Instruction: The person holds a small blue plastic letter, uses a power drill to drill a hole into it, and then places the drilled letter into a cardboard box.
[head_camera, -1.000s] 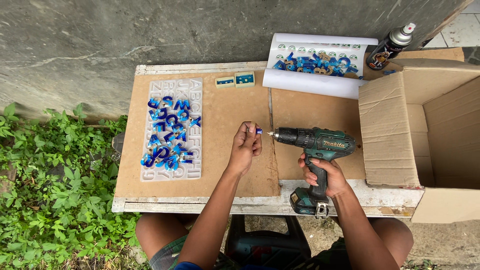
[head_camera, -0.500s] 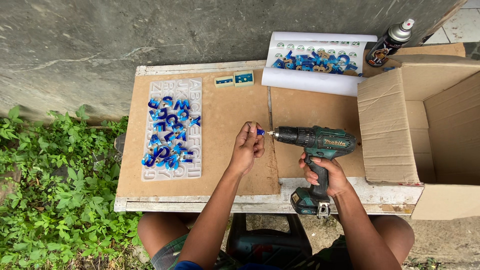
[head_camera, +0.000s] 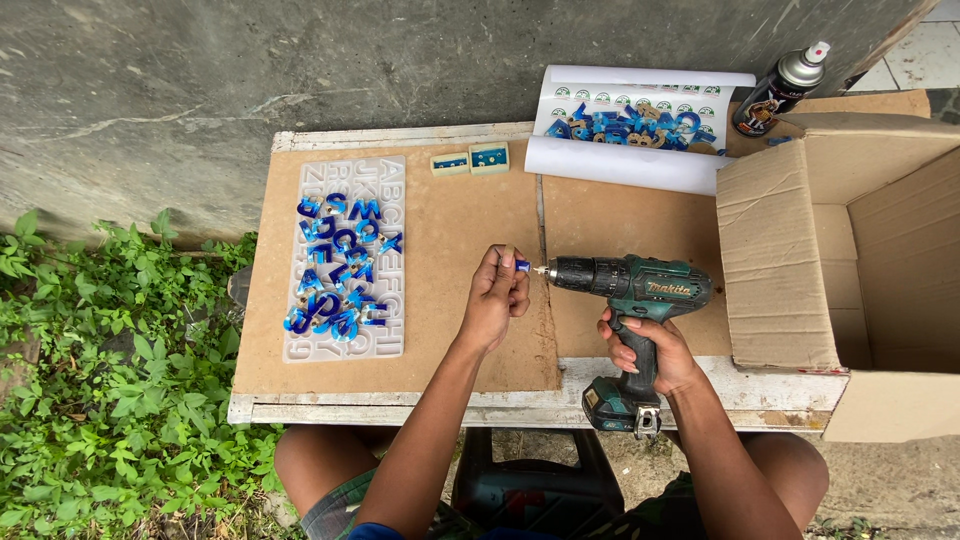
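The left hand (head_camera: 497, 293) pinches a small blue piece (head_camera: 522, 266) over the brown worktop (head_camera: 450, 230), and the right hand (head_camera: 650, 350) grips the handle of a green drill (head_camera: 632, 285). The drill's long axis lies level and points left, its bit tip (head_camera: 540, 270) just touching or nearly touching the piece; which, I cannot tell. The fingers hide most of the piece, so its shape is unclear. More blue letters lie on a mould tray (head_camera: 345, 258) well to the left.
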